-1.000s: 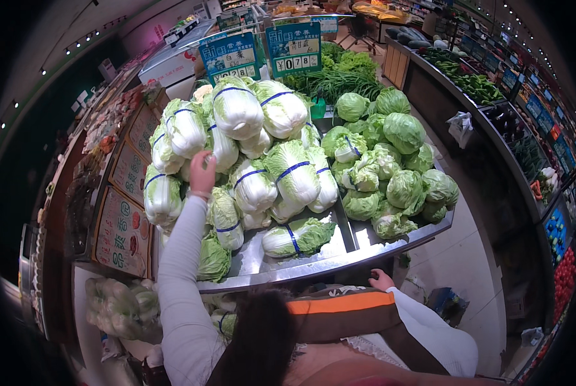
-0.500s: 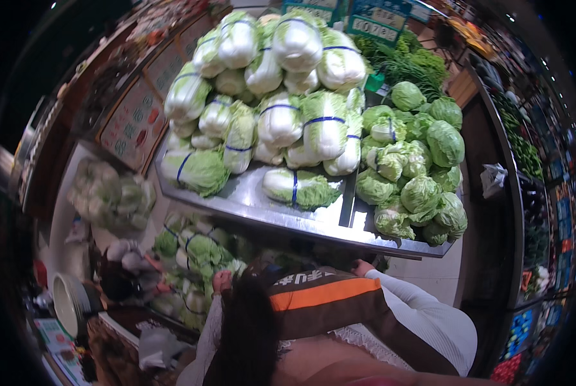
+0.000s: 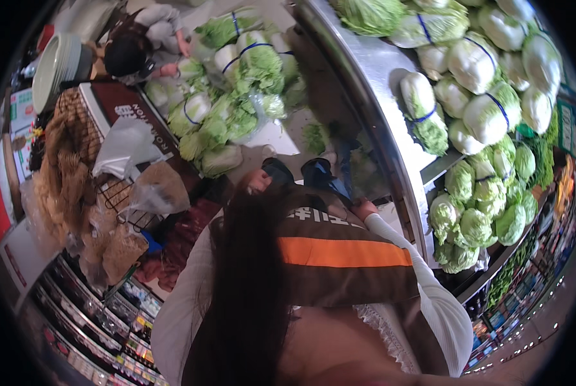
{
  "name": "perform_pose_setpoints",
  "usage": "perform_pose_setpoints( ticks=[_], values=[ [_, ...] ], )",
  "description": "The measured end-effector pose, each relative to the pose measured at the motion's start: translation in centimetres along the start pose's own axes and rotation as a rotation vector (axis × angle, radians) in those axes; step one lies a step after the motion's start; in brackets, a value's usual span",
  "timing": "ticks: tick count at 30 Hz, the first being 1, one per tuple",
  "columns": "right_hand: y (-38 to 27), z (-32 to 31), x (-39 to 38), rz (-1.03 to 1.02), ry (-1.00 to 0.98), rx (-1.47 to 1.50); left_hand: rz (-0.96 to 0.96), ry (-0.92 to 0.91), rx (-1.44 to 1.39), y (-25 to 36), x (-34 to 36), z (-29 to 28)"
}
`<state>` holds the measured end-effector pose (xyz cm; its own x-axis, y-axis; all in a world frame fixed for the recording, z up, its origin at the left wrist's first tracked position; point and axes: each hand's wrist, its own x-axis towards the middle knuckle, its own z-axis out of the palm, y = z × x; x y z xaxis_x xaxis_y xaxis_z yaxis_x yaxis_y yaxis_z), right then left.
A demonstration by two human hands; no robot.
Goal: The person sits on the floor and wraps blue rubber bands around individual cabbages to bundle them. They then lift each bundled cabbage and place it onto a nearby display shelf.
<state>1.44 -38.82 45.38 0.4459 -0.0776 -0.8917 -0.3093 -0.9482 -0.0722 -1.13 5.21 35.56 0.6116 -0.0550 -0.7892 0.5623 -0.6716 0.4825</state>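
Observation:
My left hand [image 3: 257, 183] hangs low at my left side, partly behind dark hair. Its fingers look loosely curled, and I see nothing in them. At my right side, my right hand [image 3: 365, 208] is beside my brown apron [image 3: 346, 285] with an orange stripe, near the metal counter edge [image 3: 404, 154]. Its fingers are mostly out of sight. In front of my left hand, several napa cabbages [image 3: 260, 67] with blue bands lie in a heap low down, along with loose leaves. Closest on the counter is a banded napa cabbage [image 3: 423, 109].
More napa cabbages [image 3: 494, 116] and round green cabbages [image 3: 477, 228] are piled on the counter at right. A crouching person [image 3: 130, 55] reaches into the heap at far left. Brown net bags [image 3: 69, 154], a white plastic bag [image 3: 127, 147] and stacked tubs [image 3: 56, 71] stand left.
My view has turned left, so the counter has shifted to the right and the low heap and net bags show more fully. Both hands stay low at my sides.

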Motion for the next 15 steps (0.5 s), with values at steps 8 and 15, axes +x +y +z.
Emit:
perform_pose_setpoints(
  ticks=[8,15],
  values=[
    [-13.5,-3.3,9.0,-0.233,0.167,0.118,-0.453,0.016,-0.825,-13.2,-2.1,-4.8],
    [-21.0,-6.9,13.9,-0.412,0.184,0.121,-0.455,0.358,-0.943,-9.3,5.3,-12.8]
  ],
)
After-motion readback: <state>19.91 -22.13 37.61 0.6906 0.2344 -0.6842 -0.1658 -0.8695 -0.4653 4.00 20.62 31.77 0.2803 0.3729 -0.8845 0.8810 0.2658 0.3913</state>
